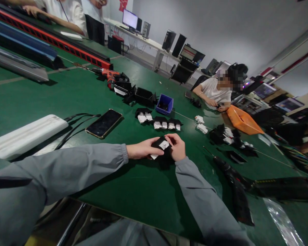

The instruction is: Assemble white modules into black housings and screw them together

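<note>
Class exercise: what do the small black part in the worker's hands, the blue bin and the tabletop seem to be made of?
Small black part: probably matte moulded plastic, dull and dark, with a white label. Blue bin: likely plastic, with even saturated colour and thin straight walls. Tabletop: a green cover, perhaps felt or rubber mat, with hardly any gloss.

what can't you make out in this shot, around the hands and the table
Head view only:
- Black part with white label: mostly covered by left hand and right hand; label print too small.
- Blue bin: contents too small.
- Black tool: dark, blurred.
- Seated person's face: blurred.
</note>
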